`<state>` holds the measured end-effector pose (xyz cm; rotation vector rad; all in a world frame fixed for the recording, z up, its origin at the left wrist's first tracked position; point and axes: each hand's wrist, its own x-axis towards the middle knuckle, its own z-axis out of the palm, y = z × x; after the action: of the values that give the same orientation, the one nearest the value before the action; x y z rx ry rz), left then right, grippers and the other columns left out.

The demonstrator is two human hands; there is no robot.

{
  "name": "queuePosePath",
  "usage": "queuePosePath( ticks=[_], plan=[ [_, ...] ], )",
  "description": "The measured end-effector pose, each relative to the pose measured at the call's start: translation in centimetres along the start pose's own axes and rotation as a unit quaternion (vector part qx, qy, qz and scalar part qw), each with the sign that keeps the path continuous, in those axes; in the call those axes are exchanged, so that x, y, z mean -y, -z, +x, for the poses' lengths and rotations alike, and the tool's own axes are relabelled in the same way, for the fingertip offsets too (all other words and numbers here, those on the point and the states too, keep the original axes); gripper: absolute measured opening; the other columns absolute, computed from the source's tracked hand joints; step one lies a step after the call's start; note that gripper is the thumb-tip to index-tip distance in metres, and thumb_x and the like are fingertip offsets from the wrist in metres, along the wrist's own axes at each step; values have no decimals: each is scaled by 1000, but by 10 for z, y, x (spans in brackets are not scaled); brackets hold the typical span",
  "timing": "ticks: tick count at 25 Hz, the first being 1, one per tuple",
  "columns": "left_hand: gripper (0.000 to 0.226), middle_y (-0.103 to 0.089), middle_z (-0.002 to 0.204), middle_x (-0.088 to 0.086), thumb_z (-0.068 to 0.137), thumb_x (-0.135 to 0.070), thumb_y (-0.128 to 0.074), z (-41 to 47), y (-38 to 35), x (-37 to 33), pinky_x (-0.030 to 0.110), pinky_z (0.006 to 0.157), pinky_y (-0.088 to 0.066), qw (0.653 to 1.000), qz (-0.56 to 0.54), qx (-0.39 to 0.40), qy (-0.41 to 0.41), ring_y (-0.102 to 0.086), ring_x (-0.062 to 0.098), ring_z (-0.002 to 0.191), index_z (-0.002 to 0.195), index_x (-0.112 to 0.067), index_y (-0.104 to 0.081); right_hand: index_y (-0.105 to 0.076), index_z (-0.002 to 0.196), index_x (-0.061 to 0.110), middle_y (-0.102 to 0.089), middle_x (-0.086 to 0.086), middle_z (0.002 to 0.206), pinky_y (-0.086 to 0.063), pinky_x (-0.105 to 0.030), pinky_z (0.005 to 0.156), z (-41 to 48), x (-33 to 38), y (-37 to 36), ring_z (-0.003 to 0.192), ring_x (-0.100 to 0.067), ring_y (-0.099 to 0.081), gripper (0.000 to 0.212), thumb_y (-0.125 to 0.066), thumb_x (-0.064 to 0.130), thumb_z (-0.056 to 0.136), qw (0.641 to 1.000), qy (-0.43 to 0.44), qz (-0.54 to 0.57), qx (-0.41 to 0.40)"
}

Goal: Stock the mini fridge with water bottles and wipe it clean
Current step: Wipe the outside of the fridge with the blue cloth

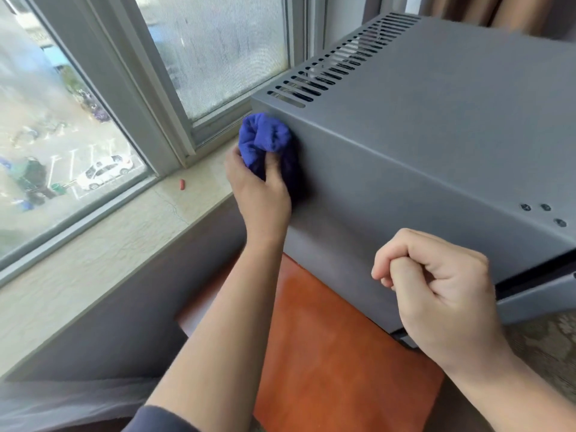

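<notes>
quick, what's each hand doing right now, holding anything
Left hand: grips the bunched blue cloth, pressing it on the grey mini fridge side.
Right hand: curled into a fist, holding nothing.

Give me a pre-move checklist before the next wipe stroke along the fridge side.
1. Left hand grips the bunched blue cloth: ok.
2. Cloth pressed against the grey metal mini fridge side panel, near its rear top corner: ok.
3. Right hand curled, holding nothing, in front of the panel: ok.
4. Side panel ahead of the cloth free of objects: ok.
5. Door fully shut: cannot tell, only a dark gap shows at the front edge.
6. Water bottles stocked: cannot tell, interior hidden.
</notes>
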<state>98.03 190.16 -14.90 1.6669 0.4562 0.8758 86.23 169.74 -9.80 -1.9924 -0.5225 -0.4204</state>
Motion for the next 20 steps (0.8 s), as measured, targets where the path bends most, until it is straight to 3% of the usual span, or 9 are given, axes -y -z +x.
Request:
queuePosePath(
  ticks=[3, 5, 7, 12, 16, 20],
  plan=[
    [23, -61, 123, 2, 101, -36, -58, 5, -3, 10, 34, 104, -44, 997, -12, 3, 78, -56, 17, 115, 117, -21, -50, -61, 61, 18, -54, 6, 58, -39, -25, 52, -3, -2, 1, 56, -17, -55, 27, -42, 9, 79, 1000, -16, -6, 9],
    [30, -62, 122, 3, 100, -37, -57, 7, 0, 13, 36, 102, -45, 998, 2, 11, 60, -58, 19, 114, 121, -16, -52, -62, 61, 18, -55, 6, 59, -40, -23, 52, -9, -6, 3, 57, -17, -56, 28, -42, 10, 79, 999, -28, -15, 14],
    [29, -63, 115, 4, 99, -36, -57, -3, 2, 14, 39, 98, -48, 999, 17, 31, 38, -60, 21, 108, 118, -14, -53, -61, 61, 19, -56, 4, 59, -42, -30, 51, -17, -14, 5, 56, -18, -56, 28, -42, 10, 79, 998, -50, -21, 12],
    [27, -63, 111, -1, 94, -22, -69, -118, -5, 30, 26, 89, -50, 988, -20, 130, 85, -62, 12, 103, 118, -19, -57, -61, 61, 21, -55, -1, 56, -41, -37, 51, -33, -28, 8, 53, -20, -55, 28, -43, 7, 77, 994, -97, -47, 5],
    [36, -56, 102, -10, 82, -9, -73, -218, -15, 36, 32, 78, -50, 965, -21, 237, 114, -59, 10, 93, 106, -30, -56, -62, 62, 22, -58, 1, 59, -45, -37, 53, -32, -34, 8, 54, -19, -56, 26, -44, 12, 77, 991, -125, -46, 5],
    [32, -49, 94, -13, 81, -8, -72, -244, -17, 36, 24, 71, -43, 947, -49, 289, 134, -50, 8, 84, 95, -31, -54, -61, 61, 24, -60, 0, 60, -45, -32, 54, -30, -38, 0, 57, -18, -56, 25, -42, 14, 75, 987, -157, -45, 5]
  ],
)
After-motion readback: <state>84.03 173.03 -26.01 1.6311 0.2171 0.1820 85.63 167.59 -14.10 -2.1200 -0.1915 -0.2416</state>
